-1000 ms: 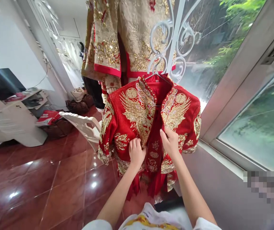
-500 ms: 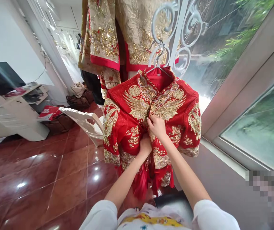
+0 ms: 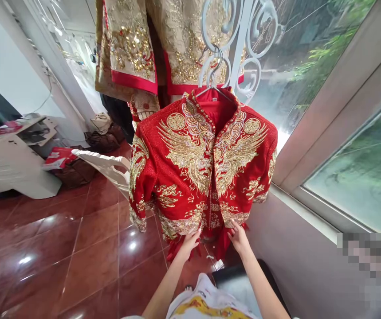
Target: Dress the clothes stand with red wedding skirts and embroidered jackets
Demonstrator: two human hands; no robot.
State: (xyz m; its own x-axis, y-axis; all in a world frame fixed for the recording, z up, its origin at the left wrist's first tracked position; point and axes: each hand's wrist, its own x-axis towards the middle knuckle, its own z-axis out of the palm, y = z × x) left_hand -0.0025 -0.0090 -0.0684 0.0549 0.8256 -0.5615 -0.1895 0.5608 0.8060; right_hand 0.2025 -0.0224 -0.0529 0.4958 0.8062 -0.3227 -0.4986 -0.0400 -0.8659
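Observation:
A red jacket (image 3: 163, 177) with gold phoenix and cloud embroidery and a beaded collar hangs in front of me on a metal hanger (image 3: 217, 66). Its front falls open below the chest, and a red embroidered layer shows in the gap. My left hand (image 3: 189, 244) pinches the bottom corner of the front panel on the left. Closed on the opposite panel's lower corner is my right hand (image 3: 239, 237), its fingertips on the gold hem. Red tassels (image 3: 222, 243) dangle beneath the hem, partly behind my hands.
Gold sequinned garments (image 3: 130, 48) with red borders hang behind, beside a white scrollwork metal frame (image 3: 240, 44). A white chair (image 3: 105, 166) stands to the left, a desk (image 3: 13, 164) farther left. A window (image 3: 359, 164) flanks the right side. Below me is a black seat (image 3: 243, 288).
Both hands have moved down from the jacket's chest and inside front to its bottom corners. The front panels now hang flatter and spread apart at the lower opening. My view has come closer.

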